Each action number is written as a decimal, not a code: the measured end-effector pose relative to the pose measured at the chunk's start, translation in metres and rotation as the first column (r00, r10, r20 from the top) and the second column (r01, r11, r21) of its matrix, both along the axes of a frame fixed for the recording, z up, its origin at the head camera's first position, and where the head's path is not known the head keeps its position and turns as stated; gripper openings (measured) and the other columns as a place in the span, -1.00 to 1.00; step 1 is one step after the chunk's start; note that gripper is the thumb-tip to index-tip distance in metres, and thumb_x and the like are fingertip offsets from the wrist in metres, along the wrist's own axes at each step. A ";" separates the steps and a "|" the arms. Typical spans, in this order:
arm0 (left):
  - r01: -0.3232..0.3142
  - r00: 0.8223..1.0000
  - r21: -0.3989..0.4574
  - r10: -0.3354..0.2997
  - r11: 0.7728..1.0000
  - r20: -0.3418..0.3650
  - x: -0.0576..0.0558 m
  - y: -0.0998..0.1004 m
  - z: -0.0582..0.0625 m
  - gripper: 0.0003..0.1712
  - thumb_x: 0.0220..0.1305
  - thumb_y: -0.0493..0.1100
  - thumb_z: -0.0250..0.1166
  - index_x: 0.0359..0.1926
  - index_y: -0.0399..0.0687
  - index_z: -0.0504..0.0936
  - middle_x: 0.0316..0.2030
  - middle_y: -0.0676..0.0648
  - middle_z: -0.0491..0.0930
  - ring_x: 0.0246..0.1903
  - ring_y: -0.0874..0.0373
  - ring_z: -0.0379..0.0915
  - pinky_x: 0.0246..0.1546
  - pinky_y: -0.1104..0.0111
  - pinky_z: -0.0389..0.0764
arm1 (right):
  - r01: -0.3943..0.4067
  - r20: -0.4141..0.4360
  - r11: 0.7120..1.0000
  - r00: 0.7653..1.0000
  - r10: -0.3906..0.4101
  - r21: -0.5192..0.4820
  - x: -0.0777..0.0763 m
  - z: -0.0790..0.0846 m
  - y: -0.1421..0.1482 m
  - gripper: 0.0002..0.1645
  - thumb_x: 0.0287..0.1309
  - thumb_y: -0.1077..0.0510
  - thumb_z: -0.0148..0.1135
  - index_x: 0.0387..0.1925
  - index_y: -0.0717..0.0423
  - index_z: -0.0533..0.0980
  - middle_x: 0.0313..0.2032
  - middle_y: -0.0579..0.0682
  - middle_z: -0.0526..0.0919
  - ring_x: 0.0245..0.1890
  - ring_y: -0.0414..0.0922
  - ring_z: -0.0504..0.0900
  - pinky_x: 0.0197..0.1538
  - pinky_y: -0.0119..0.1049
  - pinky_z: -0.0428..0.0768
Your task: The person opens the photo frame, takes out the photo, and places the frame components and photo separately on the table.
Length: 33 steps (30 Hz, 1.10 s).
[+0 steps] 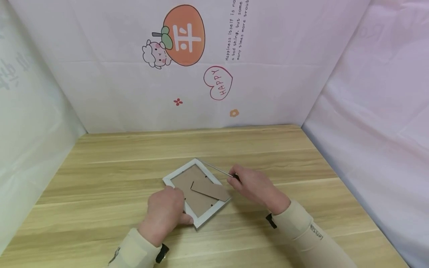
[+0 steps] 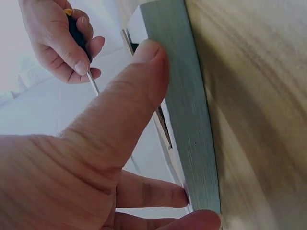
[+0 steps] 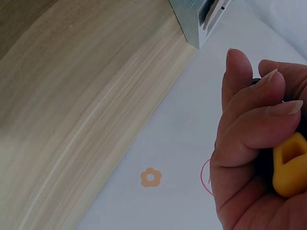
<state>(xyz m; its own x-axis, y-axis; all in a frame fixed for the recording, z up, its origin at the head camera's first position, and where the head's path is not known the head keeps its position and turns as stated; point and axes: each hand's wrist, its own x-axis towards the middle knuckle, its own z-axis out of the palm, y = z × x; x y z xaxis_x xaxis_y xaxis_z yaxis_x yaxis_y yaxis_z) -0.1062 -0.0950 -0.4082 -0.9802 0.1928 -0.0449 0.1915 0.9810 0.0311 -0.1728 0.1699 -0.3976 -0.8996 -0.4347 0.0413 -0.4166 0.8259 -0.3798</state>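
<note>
A white picture frame (image 1: pixel 207 214) lies back up on the table, turned cornerwise, with a brown backing board (image 1: pixel 187 181) and a stand flap (image 1: pixel 210 190) on it. My left hand (image 1: pixel 165 210) holds the frame along its near left side. In the left wrist view, the thumb (image 2: pixel 120 100) rests against its outer edge. My right hand (image 1: pixel 256 186) grips a screwdriver (image 1: pixel 216 169) to the right of the frame. Its thin shaft points left, and the tip appears at the frame's far corner; contact cannot be told. The black and yellow handle (image 3: pixel 289 167) shows in the right wrist view.
The wood-grain table (image 1: pixel 110 178) stretches around the frame on all sides. A white printed cloth (image 1: pixel 127 100) rises behind the table's far edge, with more white cloth (image 1: pixel 378 123) along the right and left sides.
</note>
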 end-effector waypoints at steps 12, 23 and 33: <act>-0.024 0.979 -0.063 0.010 0.998 -0.206 0.004 0.010 -0.009 -0.14 -0.52 0.56 0.44 -0.78 -0.05 0.25 -0.72 -0.01 0.22 -0.80 0.19 0.15 -0.84 0.28 0.30 | 0.006 0.006 1.000 1.000 -0.006 -0.009 -0.001 0.000 0.000 -0.75 0.35 -0.13 0.05 -0.18 -0.09 0.50 -0.50 -0.23 0.51 -0.53 -0.23 0.42 -0.39 -0.24 0.46; -0.058 0.990 -0.021 0.055 0.998 -0.129 0.001 0.016 -0.010 -0.24 -0.42 0.46 0.48 -0.81 -0.02 0.29 -0.74 -0.02 0.26 -0.76 0.14 0.23 -0.81 0.23 0.36 | 0.003 -0.010 1.000 1.000 -0.003 0.001 -0.001 -0.001 0.000 -0.76 0.35 -0.13 0.06 -0.18 -0.09 0.50 -0.52 -0.23 0.49 -0.54 -0.24 0.41 -0.41 -0.24 0.45; -0.051 0.985 -0.068 0.039 0.996 -0.168 0.003 0.017 -0.011 -0.27 -0.23 0.44 0.41 -0.87 0.03 0.27 -0.84 0.09 0.20 -0.79 0.21 0.17 -0.81 0.27 0.33 | 0.004 0.000 1.000 1.000 -0.004 -0.004 -0.002 -0.003 0.000 -0.77 0.35 -0.12 0.06 -0.18 -0.10 0.49 -0.54 -0.22 0.47 -0.56 -0.24 0.39 -0.44 -0.25 0.43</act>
<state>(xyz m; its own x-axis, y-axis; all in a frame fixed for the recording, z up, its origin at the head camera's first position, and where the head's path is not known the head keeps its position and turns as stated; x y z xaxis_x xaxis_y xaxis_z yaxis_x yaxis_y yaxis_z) -0.1030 -0.0778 -0.4195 -0.9828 0.1502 0.1074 0.1434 0.9873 -0.0686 -0.1749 0.1698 -0.4008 -0.9014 -0.4308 0.0429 -0.4131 0.8262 -0.3830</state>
